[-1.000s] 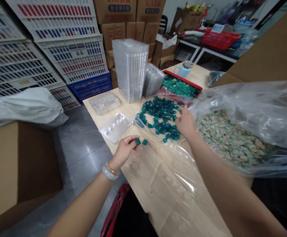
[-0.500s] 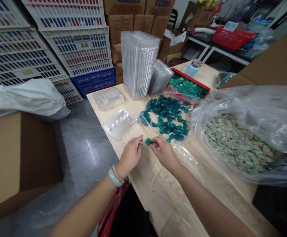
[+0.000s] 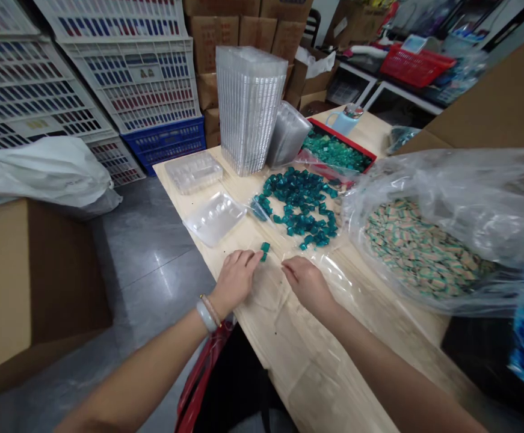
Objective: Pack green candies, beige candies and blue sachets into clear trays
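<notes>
My left hand [image 3: 237,278] rests on the pale wooden table [image 3: 284,355], its fingertips at two small teal cubes [image 3: 264,251]. My right hand [image 3: 304,284] lies a little to the right on a clear plastic sheet [image 3: 334,272], holding nothing I can see. Beyond both hands, a loose heap of teal translucent cubes [image 3: 300,207] spreads over the plastic. Two clear blister trays [image 3: 214,218] lie to the left of the heap.
A tall stack of clear trays [image 3: 248,108] stands at the back of the table, next to a red-rimmed tray of teal pieces [image 3: 334,150]. A large plastic bag of wrapped pieces [image 3: 424,246] sits on the right. Cardboard boxes and white crates surround the table.
My hands have parted: the right has drawn back rightward from the cubes. The two teal cubes now lie by my left fingertips. The view has shifted slightly.
</notes>
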{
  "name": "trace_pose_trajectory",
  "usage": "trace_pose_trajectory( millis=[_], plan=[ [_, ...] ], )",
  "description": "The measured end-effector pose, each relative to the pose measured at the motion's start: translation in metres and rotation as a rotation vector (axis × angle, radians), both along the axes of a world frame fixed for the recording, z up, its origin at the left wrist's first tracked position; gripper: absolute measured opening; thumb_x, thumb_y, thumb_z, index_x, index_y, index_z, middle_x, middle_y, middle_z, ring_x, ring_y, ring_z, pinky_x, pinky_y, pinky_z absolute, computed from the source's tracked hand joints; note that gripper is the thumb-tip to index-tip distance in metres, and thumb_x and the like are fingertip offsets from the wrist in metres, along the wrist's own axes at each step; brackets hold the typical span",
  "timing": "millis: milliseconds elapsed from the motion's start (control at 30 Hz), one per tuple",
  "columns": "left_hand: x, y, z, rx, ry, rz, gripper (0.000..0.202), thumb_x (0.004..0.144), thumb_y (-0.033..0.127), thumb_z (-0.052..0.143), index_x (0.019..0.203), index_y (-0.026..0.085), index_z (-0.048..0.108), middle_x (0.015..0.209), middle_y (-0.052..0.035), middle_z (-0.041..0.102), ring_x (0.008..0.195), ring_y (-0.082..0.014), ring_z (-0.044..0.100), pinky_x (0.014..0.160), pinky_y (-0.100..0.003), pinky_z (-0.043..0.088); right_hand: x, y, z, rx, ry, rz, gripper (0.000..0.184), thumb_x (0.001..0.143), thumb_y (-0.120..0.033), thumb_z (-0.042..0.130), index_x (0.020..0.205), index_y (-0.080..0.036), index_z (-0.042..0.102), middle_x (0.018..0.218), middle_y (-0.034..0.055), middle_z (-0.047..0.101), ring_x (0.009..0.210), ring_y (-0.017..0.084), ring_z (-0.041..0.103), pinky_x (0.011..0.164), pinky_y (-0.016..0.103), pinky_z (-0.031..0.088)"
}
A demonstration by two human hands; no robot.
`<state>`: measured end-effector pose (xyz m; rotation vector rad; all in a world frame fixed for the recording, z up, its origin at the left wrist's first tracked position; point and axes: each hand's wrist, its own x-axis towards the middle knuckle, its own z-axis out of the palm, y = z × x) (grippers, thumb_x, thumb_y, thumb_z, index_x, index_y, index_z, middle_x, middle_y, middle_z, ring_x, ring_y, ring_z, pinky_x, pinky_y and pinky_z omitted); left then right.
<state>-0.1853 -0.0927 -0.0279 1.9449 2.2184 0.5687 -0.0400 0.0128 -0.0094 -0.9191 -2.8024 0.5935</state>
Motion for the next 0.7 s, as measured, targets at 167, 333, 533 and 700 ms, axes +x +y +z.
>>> trace_pose_trajectory(
  millis=[167,333,533,700],
  plan=[
    [-0.002,0.001,0.000,-0.026,0.078,-0.039,0.042,0.080,0.013,0.040,0.121,0.023,0.040,0.107,-0.0072,0.049,0.098,-0.0205,0.042,0.083,-0.036,0.035,0.008,-0.013,0.006,0.053,-0.264,0.076,0.015,0.079,-0.016,0.045,0.073,-0.016,0.059,0.081,0.0095,0.058,0.079,0.019,0.053,0.071,0.029,0.040],
    [-0.007,0.006,0.001,-0.027,0.117,-0.095,0.041,0.081,0.014,0.039,0.121,0.024,0.040,0.105,-0.0068,0.051,0.099,-0.0204,0.042,0.083,-0.036,0.034,-0.010,-0.012,0.010,-0.002,-0.401,0.070,0.016,0.070,-0.006,0.046,0.067,-0.014,0.059,0.077,0.0120,0.061,0.074,0.020,0.056,0.063,0.027,0.040],
    [-0.015,0.004,0.001,-0.013,0.109,-0.151,0.039,0.082,0.014,0.038,0.120,0.023,0.041,0.104,-0.0069,0.052,0.100,-0.0196,0.043,0.084,-0.035,0.035,-0.005,0.016,0.025,-0.098,-0.074,-0.094,0.011,0.064,-0.011,0.047,0.058,-0.017,0.053,0.061,0.0016,0.056,0.058,0.013,0.052,0.053,0.022,0.038],
    [-0.027,0.008,0.013,0.101,0.029,-0.133,0.037,0.081,0.013,0.037,0.117,0.020,0.045,0.109,-0.0087,0.051,0.100,-0.0197,0.045,0.084,-0.036,0.036,0.021,0.100,0.071,-0.010,0.378,-0.462,0.005,0.067,-0.020,0.051,0.063,-0.017,0.050,0.053,-0.0019,0.050,0.048,0.010,0.047,0.050,0.023,0.036]
  ],
)
